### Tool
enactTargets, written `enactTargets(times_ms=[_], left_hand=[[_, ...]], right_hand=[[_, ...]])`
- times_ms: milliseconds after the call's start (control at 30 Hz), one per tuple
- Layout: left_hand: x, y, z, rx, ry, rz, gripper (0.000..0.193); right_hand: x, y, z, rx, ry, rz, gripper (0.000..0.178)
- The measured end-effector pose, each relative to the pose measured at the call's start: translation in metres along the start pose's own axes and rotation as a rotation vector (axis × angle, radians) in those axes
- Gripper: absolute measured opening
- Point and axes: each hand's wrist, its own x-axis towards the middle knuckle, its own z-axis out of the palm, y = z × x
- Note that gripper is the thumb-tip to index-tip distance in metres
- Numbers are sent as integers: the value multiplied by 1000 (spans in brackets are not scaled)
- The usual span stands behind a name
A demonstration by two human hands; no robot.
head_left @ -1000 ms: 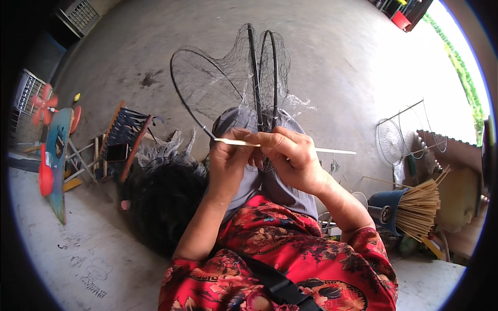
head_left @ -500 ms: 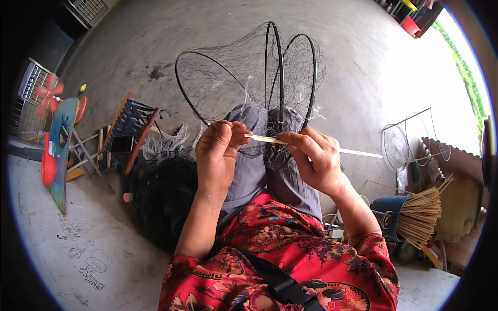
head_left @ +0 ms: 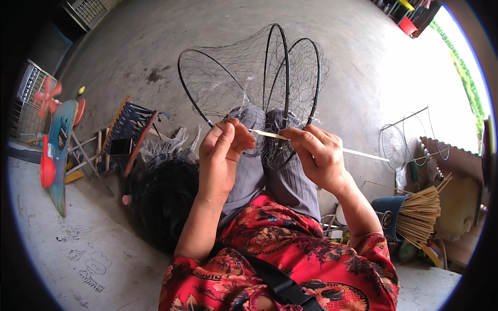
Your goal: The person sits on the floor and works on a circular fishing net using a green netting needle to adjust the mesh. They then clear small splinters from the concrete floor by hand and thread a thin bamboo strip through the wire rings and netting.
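Observation:
My right hand (head_left: 319, 158) pinches a thin pale netting needle (head_left: 271, 135) whose narrow, notched tip points left. A white length in line with it sticks out past the right side of that hand. My left hand (head_left: 224, 150) is raised just left of the tip, thumb and fingers curled together; whatever they hold is too fine to make out. The tip looks slightly apart from its fingers. A dark mesh net (head_left: 233, 67) on black hoops (head_left: 286, 72) stands over my knees, with its near end bunched between my hands. White thread ends show on the mesh.
Left stand a folding chair (head_left: 132, 122) with a phone (head_left: 121, 146) on it and a red-bladed fan (head_left: 47, 97). A dark net heap (head_left: 166, 197) lies beside my left leg. To the right are a blue bucket (head_left: 386, 205) of thin sticks (head_left: 417, 212) and another hooped net (head_left: 394, 145).
The needle has shifted slightly right with my right hand, and its tip has drawn back from my left fingers, which have loosened a little. The hoops have swung slightly right.

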Motion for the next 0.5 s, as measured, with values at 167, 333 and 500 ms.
enactTargets(times_ms=[167, 333, 500], left_hand=[[8, -8, -7, -3, 83, 67, 18], [3, -12, -9, -108, 78, 46, 17], [1, -15, -19, -292, -39, 16, 15]], right_hand=[[0, -7, -5, 54, -12, -12, 30], [-6, -5, -7, 57, -4, 29, 30], [-4, -7, -11, 40, 13, 54, 31]])
